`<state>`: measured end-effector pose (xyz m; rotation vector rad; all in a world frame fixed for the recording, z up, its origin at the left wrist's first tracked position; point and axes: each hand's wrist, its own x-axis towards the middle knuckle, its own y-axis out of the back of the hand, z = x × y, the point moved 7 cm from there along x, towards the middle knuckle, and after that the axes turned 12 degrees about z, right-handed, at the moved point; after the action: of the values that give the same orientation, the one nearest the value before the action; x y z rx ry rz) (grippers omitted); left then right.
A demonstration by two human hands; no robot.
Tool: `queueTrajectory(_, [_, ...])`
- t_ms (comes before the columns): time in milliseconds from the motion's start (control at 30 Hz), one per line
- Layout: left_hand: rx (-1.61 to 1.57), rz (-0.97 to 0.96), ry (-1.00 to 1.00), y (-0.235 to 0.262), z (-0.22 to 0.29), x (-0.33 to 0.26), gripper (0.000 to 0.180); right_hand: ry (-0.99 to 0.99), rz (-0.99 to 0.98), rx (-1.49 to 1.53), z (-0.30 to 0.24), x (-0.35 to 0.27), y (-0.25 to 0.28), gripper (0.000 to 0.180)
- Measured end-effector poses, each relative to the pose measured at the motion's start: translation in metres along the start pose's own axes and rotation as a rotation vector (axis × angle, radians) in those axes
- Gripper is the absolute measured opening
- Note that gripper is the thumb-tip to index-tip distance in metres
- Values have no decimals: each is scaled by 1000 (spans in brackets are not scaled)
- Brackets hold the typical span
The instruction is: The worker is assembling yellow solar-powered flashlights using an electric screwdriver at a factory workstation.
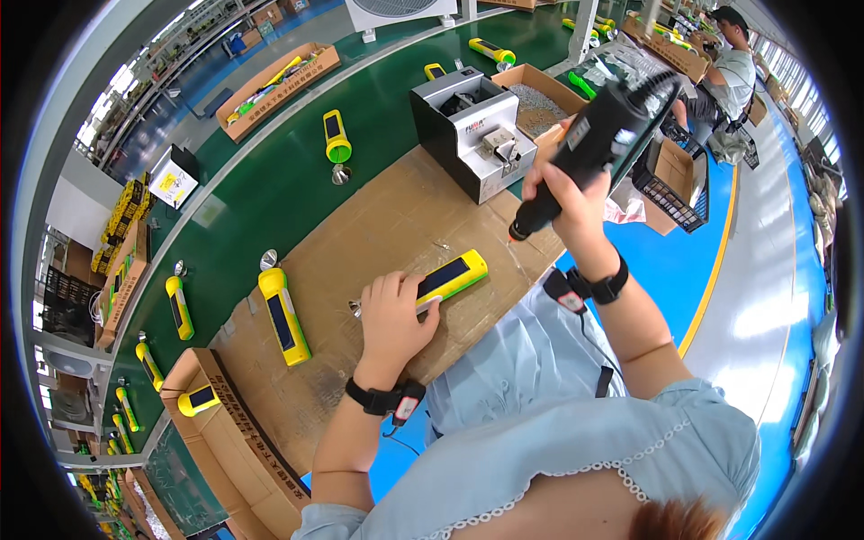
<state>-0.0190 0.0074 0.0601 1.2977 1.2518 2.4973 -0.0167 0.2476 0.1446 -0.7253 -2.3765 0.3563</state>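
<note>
A long open carton (292,94) is located at the upper left of the frame, a white fan unit (400,9) at the top centre, a co-worker (733,76) at the upper right, and a black mesh crate (702,193) on the blue floor (675,270) at the right.

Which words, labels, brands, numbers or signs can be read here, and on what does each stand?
Wording is not copied here, only located.
Bench machine: red and dark lettering on its silver front.
Lower-left carton: dark characters along its flap.
Upper-left carton: dark characters along its side.
Black handheld tool in the right hand: pale marking, too blurred to read.
White-fronted box: marks too small to read.
Any others: too small or blurred.
</note>
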Motion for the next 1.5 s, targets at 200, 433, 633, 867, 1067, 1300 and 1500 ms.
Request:
queueTrajectory(200, [12,-107,11,-10,-6,-5,40,-15,-74,11,-8,-36,-11,63])
queueTrajectory(433, [-11,-109,23,-15,-5,-6,43,-76,-76,7,6,-40,-8,59])
queueTrajectory(633, [-13,-103,9,-14,-4,-6,42,-69,-93,7,12,-47,-12,58])
queueTrajectory(867, [-59,-101,23,-14,-5,-6,40,-85,-176,-29,30,-56,-17,51])
queueTrajectory(1067, [-52,-85,22,-12,-3,-5,40,-96,-102,-58,47,-56,-19,47])
queueTrajectory(1300, [-18,-80,-23,-18,0,-11,43,-130,-135,-77,40,-54,-22,54])
queueTrajectory(1500, [29,30,-185,-29,9,-15,53,59,146,83,-11,15,9,38])
